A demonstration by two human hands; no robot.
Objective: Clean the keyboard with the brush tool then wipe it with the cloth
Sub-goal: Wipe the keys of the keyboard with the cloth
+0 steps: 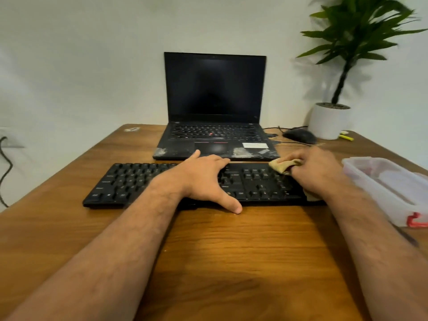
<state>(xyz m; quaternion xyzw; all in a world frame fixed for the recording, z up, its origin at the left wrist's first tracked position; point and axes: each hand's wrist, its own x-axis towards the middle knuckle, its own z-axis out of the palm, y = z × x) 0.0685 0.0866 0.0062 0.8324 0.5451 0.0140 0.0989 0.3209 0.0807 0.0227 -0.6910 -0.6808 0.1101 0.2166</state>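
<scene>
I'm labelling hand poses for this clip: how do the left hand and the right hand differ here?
The left hand lies flat and spread on the keyboard, thumb reaching the table; the right hand is curled. The left holds nothing; the right grips the tan cloth at the keyboard's right end. Both rest on the keyboard.

Two hands (203, 174), one black keyboard (129, 181), one tan cloth (283, 166), one open laptop (215, 107), one mouse (300, 136), one potted plant (333, 117), one clear plastic box (389, 188), one wooden worktop (231, 251)
</scene>
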